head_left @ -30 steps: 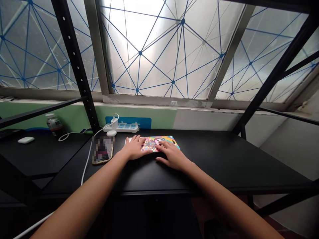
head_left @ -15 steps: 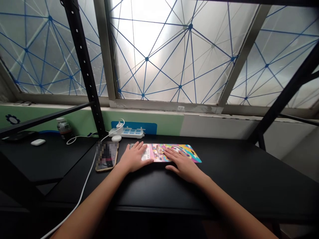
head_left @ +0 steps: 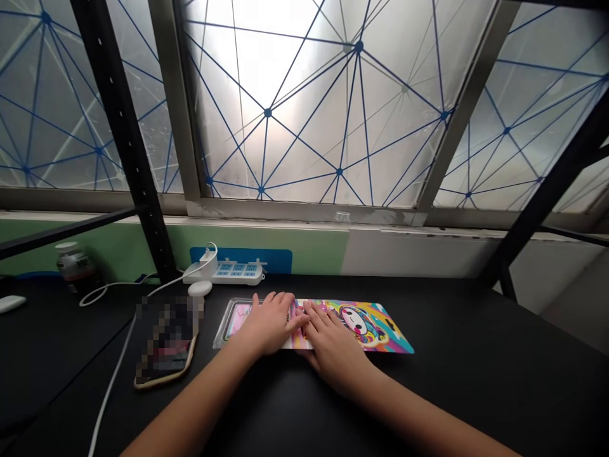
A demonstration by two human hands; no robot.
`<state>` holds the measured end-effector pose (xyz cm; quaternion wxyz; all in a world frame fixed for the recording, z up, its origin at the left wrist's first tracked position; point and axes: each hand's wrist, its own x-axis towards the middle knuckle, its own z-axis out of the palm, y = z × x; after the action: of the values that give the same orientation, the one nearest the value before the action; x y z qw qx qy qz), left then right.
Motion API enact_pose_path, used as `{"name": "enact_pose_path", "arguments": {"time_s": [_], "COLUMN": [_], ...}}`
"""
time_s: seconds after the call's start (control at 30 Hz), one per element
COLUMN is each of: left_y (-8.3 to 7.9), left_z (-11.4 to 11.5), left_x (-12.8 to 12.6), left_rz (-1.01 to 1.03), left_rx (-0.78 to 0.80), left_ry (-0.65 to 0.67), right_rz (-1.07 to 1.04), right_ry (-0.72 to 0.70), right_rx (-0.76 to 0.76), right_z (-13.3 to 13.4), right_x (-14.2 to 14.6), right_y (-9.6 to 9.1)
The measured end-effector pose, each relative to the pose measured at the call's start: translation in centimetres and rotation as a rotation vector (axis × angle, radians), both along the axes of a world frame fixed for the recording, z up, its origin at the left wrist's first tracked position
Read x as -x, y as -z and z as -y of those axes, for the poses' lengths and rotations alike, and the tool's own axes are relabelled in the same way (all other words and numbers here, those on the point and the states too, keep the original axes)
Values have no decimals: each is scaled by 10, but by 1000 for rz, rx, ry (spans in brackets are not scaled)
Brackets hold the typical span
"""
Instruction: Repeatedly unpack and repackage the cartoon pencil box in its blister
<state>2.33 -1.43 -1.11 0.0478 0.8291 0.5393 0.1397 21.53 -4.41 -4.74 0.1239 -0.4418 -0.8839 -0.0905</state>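
Note:
A colourful blister pack (head_left: pixel 359 320) with a cartoon character on its card lies flat on the black table. Its left end is a clear plastic tray (head_left: pixel 231 317) with something pink inside. My left hand (head_left: pixel 272 324) rests flat across the middle-left of the pack, fingers stretched out. Just beside it, my right hand (head_left: pixel 335 349) lies on the printed card with its fingers straight and close together. The two hands touch or nearly touch near the pack's middle. Both cover part of the print, and the right thumb is mostly hidden.
A phone (head_left: pixel 174 343) lies left of the pack, with a white cable (head_left: pixel 117 374) running past it. Behind are a white round case (head_left: pixel 200 289) and a power strip (head_left: pixel 238 274). A bottle (head_left: pixel 76 266) stands far left. Black metal posts (head_left: pixel 128 146) flank the table.
My hands have come together over the pack's middle, the right one sliding left. More of the clear tray and the cartoon print shows. The view has moved closer.

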Motion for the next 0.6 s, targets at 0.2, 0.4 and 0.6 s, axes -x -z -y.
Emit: {"name": "enact_pose_path", "arguments": {"time_s": [0.2,0.4,0.6], "left_y": [28,27,11], "left_z": [8,20,24], "left_x": [16,25,39], "left_rz": [40,-20,-40], "left_rx": [-30,-227,-219], "left_ry": [94,10,107], "right_rz": [24,14,22], "right_ry": [-91,-86,-59], "right_rx": [60,84,155], "right_z": [4,4,-10], "right_x": [-28,-63,-69], "right_y": [-4,-2,-2]}}
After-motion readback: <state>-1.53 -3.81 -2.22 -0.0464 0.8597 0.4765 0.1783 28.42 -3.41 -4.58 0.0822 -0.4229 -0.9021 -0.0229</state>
